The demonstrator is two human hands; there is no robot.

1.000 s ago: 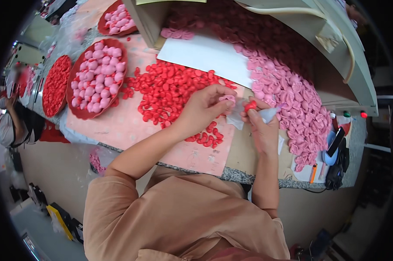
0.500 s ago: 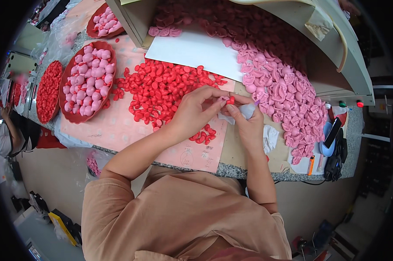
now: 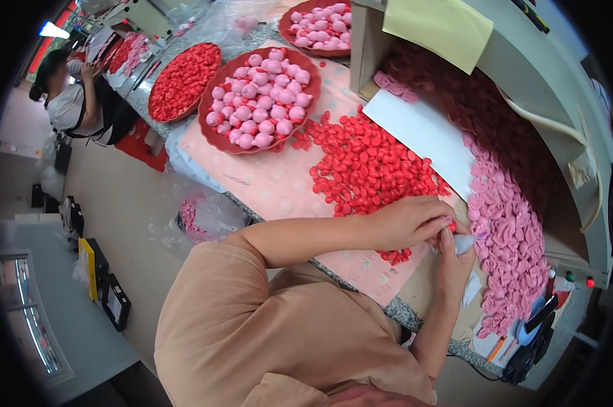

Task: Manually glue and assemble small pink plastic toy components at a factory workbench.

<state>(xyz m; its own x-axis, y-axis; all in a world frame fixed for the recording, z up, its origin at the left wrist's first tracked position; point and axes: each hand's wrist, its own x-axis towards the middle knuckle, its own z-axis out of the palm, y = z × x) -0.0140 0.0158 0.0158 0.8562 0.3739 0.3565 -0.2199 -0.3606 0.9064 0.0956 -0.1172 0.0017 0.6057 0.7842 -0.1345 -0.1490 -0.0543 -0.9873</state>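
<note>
My left hand (image 3: 415, 222) and my right hand (image 3: 456, 261) meet over the bench, fingers closed and close together. A small glossy red plastic piece (image 3: 452, 226) shows between their fingertips; my left fingers pinch it, and what lies behind it is hidden. Tucked in my right hand is a whitish, translucent squeeze bottle (image 3: 463, 243), partly covered by the fingers. Just beyond my left hand spreads a heap of similar red pieces (image 3: 371, 166). Pink shell-like pieces (image 3: 503, 237) are piled to the right of my right hand.
A scalloped red tray (image 3: 208, 136) holds pink balls with red parts; another tray (image 3: 283, 30) stands behind it. Red pieces fill a third tray (image 3: 184, 81). A white board (image 3: 422, 139) borders the grey cabinet (image 3: 584, 230). A co-worker (image 3: 83, 102) sits far left. An orange lighter (image 3: 496, 349) lies right.
The head view has swung left, so the bench and hands appear farther right and the co-worker shows more fully. Both hands stay together at the red piece, the bottle still in my right hand.
</note>
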